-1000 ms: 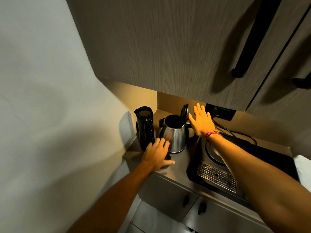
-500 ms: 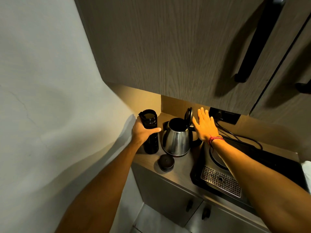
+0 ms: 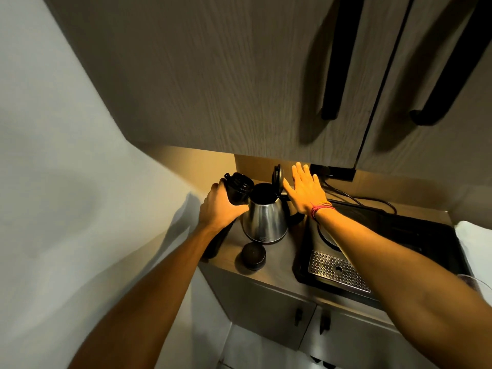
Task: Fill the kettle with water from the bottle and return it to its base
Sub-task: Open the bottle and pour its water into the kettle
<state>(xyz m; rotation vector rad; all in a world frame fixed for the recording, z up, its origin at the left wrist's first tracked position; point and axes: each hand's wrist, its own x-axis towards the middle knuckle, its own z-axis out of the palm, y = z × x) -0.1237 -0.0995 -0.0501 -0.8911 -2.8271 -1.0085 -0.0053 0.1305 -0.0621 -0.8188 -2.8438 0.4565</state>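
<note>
A steel kettle [image 3: 266, 221] stands on the counter with its black lid [image 3: 277, 176] flipped up and its mouth open. My left hand [image 3: 221, 207] grips a black bottle [image 3: 238, 187], uncapped and tilted with its mouth toward the kettle's opening. My right hand [image 3: 306, 191] is flat with fingers apart, its thumb against the raised lid and the palm over the kettle's handle side. The bottle's black cap [image 3: 253, 255] lies on the counter in front of the kettle. No water stream is visible.
A black tray [image 3: 399, 235] with a round base and a perforated metal drip grate [image 3: 336, 272] sits right of the kettle. Cables run to a wall socket [image 3: 332, 173]. Overhead cabinets [image 3: 239, 75] hang low above. A wall stands close on the left.
My left hand left the cap on the counter, took hold of the bottle, then lifted and tipped it toward the kettle's open mouth. My right hand stayed by the lid.
</note>
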